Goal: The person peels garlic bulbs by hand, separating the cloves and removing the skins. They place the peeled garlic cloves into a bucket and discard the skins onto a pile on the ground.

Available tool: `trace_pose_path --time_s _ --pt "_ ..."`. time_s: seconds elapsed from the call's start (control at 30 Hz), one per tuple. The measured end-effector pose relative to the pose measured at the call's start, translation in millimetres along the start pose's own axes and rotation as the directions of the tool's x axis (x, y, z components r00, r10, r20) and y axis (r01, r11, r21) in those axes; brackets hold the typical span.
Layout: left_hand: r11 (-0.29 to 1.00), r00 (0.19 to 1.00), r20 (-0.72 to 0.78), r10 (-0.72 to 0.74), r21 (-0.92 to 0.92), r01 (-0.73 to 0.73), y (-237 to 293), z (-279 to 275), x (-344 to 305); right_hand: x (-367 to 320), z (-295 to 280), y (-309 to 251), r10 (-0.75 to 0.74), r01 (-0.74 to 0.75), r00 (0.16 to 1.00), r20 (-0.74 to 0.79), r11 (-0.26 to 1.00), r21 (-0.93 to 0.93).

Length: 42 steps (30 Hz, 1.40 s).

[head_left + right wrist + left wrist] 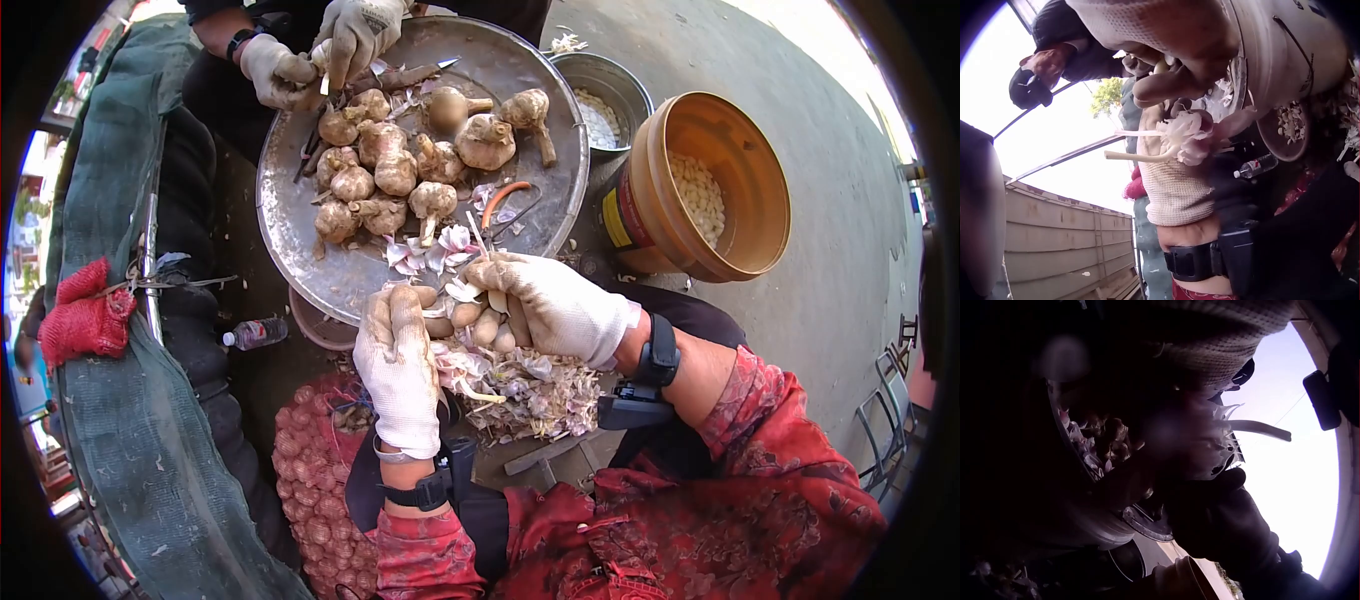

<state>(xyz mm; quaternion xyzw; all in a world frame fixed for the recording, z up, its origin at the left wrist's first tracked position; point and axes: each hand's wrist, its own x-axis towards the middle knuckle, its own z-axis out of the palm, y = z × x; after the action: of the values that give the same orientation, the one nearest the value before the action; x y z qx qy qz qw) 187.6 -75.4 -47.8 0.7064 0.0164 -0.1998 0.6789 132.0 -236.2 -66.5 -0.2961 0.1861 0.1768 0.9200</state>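
Observation:
In the head view both hands wear dirty white gloves and meet over the tray's near edge. My left hand (405, 365) curls round a partly peeled garlic bulb (1191, 137), whose torn skin and pale stalk stick out in the right wrist view. My right hand (565, 310) has its fingers bent in on the same garlic from the other side, a pale clove (497, 300) showing by its fingertips. The fingers hide much of the bulb. Whole garlic bulbs (395, 172) lie heaped on the round metal tray (300, 255) beyond, with loose skins (440, 250) nearer me.
An orange-handled tool (503, 200) and a knife (415, 75) lie on the tray. Another person's gloved hands (355, 40) work opposite. Right stand an orange bucket (745, 200) and a metal pail (635, 85) of peeled cloves. Below are skins (530, 395) and a red net sack (310, 490).

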Motion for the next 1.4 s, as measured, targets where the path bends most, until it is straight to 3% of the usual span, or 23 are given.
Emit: trace_pose_path --time_s 0.07,0.17,0.2,0.23,0.3,0.37,0.5,0.57,0.63,0.67,0.7,0.77,0.9,0.97,1.03,1.1,1.13,1.17,1.2,1.27,1.3,1.33,1.4 --pt "0.998 0.998 0.032 0.054 0.025 -0.055 -0.7 2.1 -1.5 -1.5 4.4 -0.6 -0.016 0.012 0.997 -0.073 0.999 -0.052" --pt "0.985 0.979 0.195 -0.06 0.171 0.026 7.6 4.8 -5.1 -4.1 11.8 0.7 -0.062 0.035 0.989 -0.135 0.98 -0.197" --pt "0.943 0.951 0.28 0.13 0.26 -0.206 3.3 5.4 -4.1 -4.4 12.8 1.4 -0.088 0.05 0.989 -0.122 0.957 -0.287" --pt "0.944 0.951 0.279 0.13 0.26 -0.205 0.1 4.4 -3.5 -3.8 11.4 2.6 -0.087 0.049 0.989 -0.121 0.957 -0.287" --pt "0.997 0.948 0.315 -0.043 0.075 0.021 -3.7 2.9 -3.2 -2.8 7.6 4.9 -0.042 0.011 0.993 -0.108 0.962 -0.275" --pt "0.999 0.951 0.308 -0.038 0.048 0.024 -0.6 1.6 -2.9 -3.8 10.1 1.7 -0.051 0.01 0.993 -0.106 0.935 -0.354" --pt "0.991 0.987 0.141 -0.071 -0.105 0.086 0.6 -2.1 0.0 -5.4 14.0 -2.8 -0.026 -0.006 0.992 -0.121 0.965 -0.261" --pt "1.0 0.998 0.062 0.014 0.007 -0.014 -1.5 -0.1 0.8 -4.1 12.8 -3.1 -0.022 -0.003 0.993 -0.119 0.978 -0.208" --pt "0.999 0.999 0.038 0.038 0.006 -0.039 -5.9 1.9 1.2 1.3 5.1 2.4 -0.01 0.016 0.991 -0.133 0.999 0.044" --pt "0.982 0.995 0.071 0.063 0.172 -0.075 -6.1 -2.3 1.3 1.7 -5.8 7.7 -0.071 0.068 0.997 0.02 0.991 0.112" --pt "0.936 0.991 0.105 0.084 0.333 -0.115 -6.3 -5.8 1.8 4.0 -7.8 9.7 -0.071 0.068 0.997 0.021 0.991 0.112" --pt "0.917 0.98 0.132 0.151 0.351 -0.188 -9.3 -9.5 2.1 7.8 -9.5 10.5 -0.08 0.051 0.993 0.082 0.948 0.313" --pt "0.941 0.98 0.197 0.009 0.331 -0.075 0.9 -11.2 -5.9 8.0 -7.4 7.2 -0.158 0.114 0.981 0.109 0.937 0.331" --pt "0.911 0.961 0.263 0.082 0.37 -0.18 -4.8 -15.3 -5.8 7.6 -1.9 5.8 -0.164 0.135 0.984 0.065 0.938 0.319" --pt "0.825 0.941 0.334 0.046 0.519 -0.225 11.7 -16.0 -7.7 8.4 1.8 3.1 -0.172 0.157 0.985 0.024 0.94 0.304" --pt "0.886 0.957 0.25 -0.15 0.463 0.018 15.2 -15.4 -9.6 9.2 2.8 1.8 -0.169 0.154 0.986 0.017 0.934 0.321" --pt "0.868 0.979 0.197 0.055 0.475 -0.144 5.5 -13.4 -7.2 9.6 3.9 2.4 -0.17 0.155 0.985 0.017 0.934 0.321" --pt "0.868 0.979 0.198 0.054 0.475 -0.144 3.9 -9.8 -7.5 10.0 5.8 4.6 -0.19 0.17 0.981 0.033 0.931 0.323" --pt "0.816 0.964 0.173 0.201 0.516 -0.262 3.0 -6.2 -8.2 10.0 7.7 7.0 -0.21 0.183 0.976 0.049 0.928 0.324" --pt "0.692 0.844 0.187 0.502 0.499 -0.522 -3.4 3.8 -6.5 8.9 9.3 8.4 -0.172 0.126 0.979 0.109 0.932 0.339" --pt "0.554 0.793 0.254 0.554 0.598 -0.579 -3.9 6.2 -5.6 7.6 8.8 8.3 -0.135 0.07 0.977 0.165 0.934 0.351" --pt "0.554 0.803 0.284 0.524 0.602 -0.575 -5.2 7.4 -7.0 5.6 9.8 5.1 -0.13 0.021 0.952 0.276 0.93 0.366" --pt "0.554 0.811 0.312 0.494 0.606 -0.571 -7.2 8.1 -7.1 6.4 13.7 9.9 -0.118 0.034 0.973 0.196 0.922 0.386"
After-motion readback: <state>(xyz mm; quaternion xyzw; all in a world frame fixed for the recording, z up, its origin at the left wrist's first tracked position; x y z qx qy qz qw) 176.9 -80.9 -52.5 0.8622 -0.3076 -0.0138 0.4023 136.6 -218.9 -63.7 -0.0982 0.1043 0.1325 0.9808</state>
